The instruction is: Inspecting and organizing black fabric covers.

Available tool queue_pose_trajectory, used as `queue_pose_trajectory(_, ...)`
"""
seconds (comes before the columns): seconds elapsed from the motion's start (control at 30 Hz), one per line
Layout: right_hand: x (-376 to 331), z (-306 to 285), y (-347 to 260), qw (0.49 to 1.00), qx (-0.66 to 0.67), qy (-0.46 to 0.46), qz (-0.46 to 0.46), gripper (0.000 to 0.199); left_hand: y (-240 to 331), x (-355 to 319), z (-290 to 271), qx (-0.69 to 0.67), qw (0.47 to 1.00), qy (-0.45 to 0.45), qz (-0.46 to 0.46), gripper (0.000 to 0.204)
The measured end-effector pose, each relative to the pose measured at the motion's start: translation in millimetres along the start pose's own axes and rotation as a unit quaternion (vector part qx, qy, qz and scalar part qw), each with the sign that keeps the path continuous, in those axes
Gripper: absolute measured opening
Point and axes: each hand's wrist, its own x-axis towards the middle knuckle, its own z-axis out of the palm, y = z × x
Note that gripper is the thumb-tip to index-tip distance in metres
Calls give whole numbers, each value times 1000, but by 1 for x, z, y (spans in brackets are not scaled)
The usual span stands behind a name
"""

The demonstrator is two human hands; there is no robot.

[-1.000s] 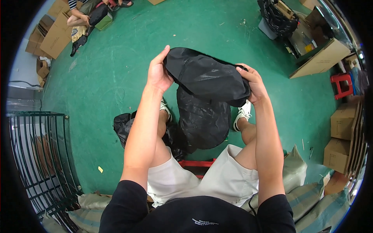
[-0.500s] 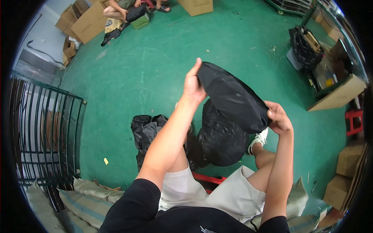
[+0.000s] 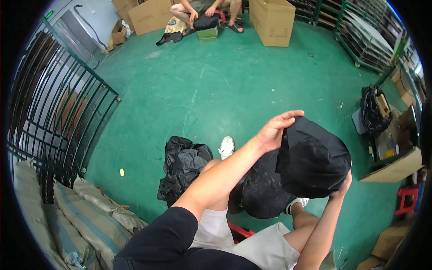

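Note:
I hold a black fabric item [image 3: 315, 159] up in front of me with both hands. My left hand [image 3: 275, 129] grips its upper left edge, thumb and fingers pinching the cloth. My right hand [image 3: 344, 185] clutches its lower right edge, mostly hidden behind the fabric. Below it a full black bag [image 3: 261, 191] sits between my knees. A crumpled heap of black fabric [image 3: 182, 166] lies on the green floor [image 3: 216, 85] by my left foot.
A green metal rack [image 3: 58, 112] stands at the left, with filled sacks [image 3: 85, 216] beneath it. Another person [image 3: 202, 9] sits at the far end beside cardboard boxes [image 3: 272, 20]. Shelving and a black bag [image 3: 373, 110] stand at the right; a red stool [image 3: 407, 198] is nearby.
My view has swung to the left, so the black item and both hands now sit further right in the picture. Both hands keep their hold on the fabric.

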Motion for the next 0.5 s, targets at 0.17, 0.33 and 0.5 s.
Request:
queue_pose_trajectory(0.17,2,-25,-3,998,-33,51,-33,46,4,0,20,-5,999,42,-7,34)
queue_pose_trajectory(0.33,7,-7,-13,995,-33,82,-50,42,9,-1,19,73,996,46,-15,38)
queue_pose_trajectory(0.5,10,-14,-14,987,-36,138,-70,43,-4,-2,15,252,962,79,-66,42)
